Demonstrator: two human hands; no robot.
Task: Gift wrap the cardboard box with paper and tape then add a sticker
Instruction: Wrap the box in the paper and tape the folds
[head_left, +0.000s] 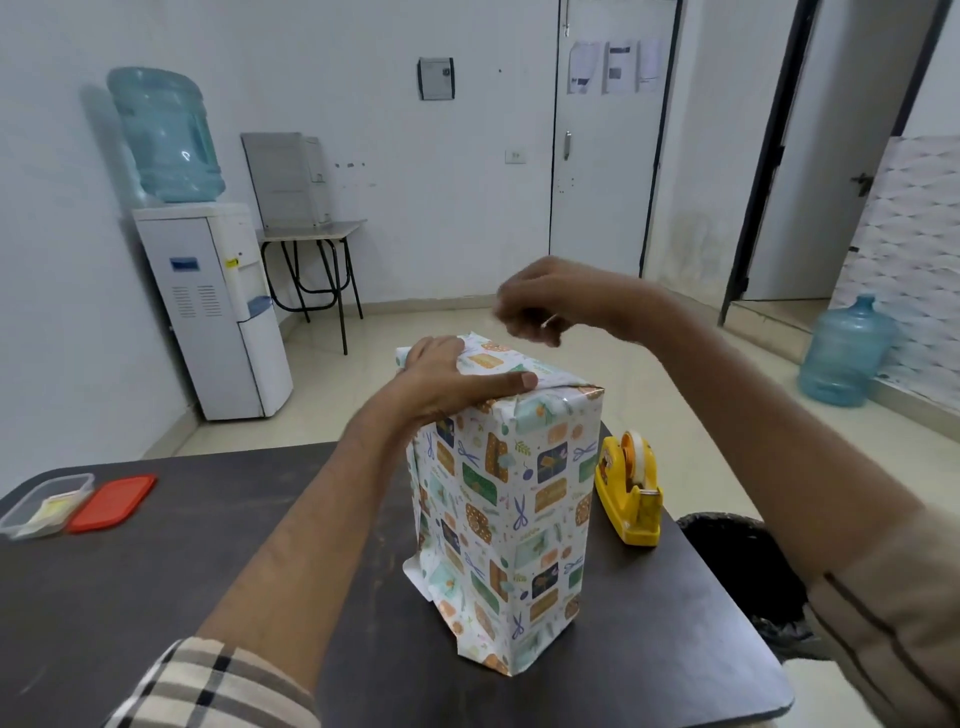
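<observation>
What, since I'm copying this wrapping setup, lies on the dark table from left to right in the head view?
clear plastic container → red lid → wrapped box → yellow tape dispenser

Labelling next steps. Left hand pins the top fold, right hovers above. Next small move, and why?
Likely lower the right hand to the box top and tape the fold: the left hand presses it flat, and the right fingers look pinched, maybe on tape; blur hides it.
</observation>
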